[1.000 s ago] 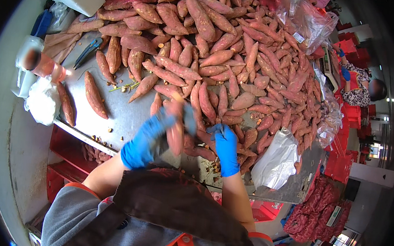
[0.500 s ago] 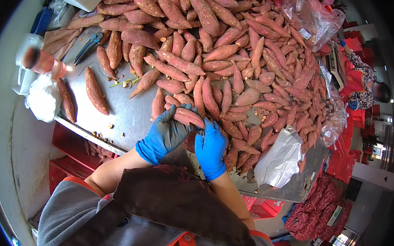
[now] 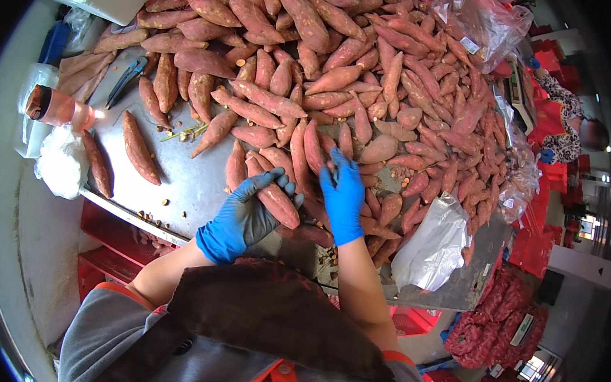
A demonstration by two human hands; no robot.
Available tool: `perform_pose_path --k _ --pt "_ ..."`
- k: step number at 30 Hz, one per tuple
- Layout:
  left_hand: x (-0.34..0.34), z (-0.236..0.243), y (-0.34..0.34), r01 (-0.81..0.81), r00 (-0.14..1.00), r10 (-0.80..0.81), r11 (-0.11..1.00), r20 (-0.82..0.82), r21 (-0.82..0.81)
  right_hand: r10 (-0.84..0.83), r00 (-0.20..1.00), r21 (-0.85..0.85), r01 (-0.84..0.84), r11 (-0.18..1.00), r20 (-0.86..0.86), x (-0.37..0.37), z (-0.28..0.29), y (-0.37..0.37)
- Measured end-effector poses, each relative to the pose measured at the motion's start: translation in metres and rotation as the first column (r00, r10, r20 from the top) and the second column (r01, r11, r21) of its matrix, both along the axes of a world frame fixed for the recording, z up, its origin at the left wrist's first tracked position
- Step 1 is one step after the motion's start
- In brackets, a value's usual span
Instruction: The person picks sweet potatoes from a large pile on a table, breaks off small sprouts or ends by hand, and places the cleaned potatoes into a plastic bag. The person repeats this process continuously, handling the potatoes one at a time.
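Near the centre of the frame, a sweet potato [image 3: 280, 206] lies in my left hand [image 3: 245, 213], fingers closed round it, apparently so as to leave its lower end exposed. Just to the right, my right hand [image 3: 344, 195] is over the pile [image 3: 432, 90]; I cannot tell whether its fingers hold anything. At upper left, a blue cutter [image 3: 129, 77] lies beside the pile on the metal table [image 3: 199, 175], seemingly for easy reach.
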State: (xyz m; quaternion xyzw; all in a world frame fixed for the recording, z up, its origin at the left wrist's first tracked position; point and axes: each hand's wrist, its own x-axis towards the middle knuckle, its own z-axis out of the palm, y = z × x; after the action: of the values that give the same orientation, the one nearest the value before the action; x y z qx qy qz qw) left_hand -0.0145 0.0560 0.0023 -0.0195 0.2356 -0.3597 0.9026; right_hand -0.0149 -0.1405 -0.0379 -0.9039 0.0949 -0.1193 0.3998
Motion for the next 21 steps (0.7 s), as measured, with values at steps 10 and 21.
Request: perform_pose_path --k 10,21 --pt "0.018 -0.013 0.011 0.006 0.921 -0.157 0.92 0.357 0.391 0.259 0.948 0.983 0.183 0.026 -0.184 -0.005 0.026 -0.025" --pt "0.05 0.003 -0.03 0.049 0.577 -0.544 0.767 0.609 0.639 0.205 0.909 0.931 0.35 0.103 -0.364 -0.052 0.04 0.0"
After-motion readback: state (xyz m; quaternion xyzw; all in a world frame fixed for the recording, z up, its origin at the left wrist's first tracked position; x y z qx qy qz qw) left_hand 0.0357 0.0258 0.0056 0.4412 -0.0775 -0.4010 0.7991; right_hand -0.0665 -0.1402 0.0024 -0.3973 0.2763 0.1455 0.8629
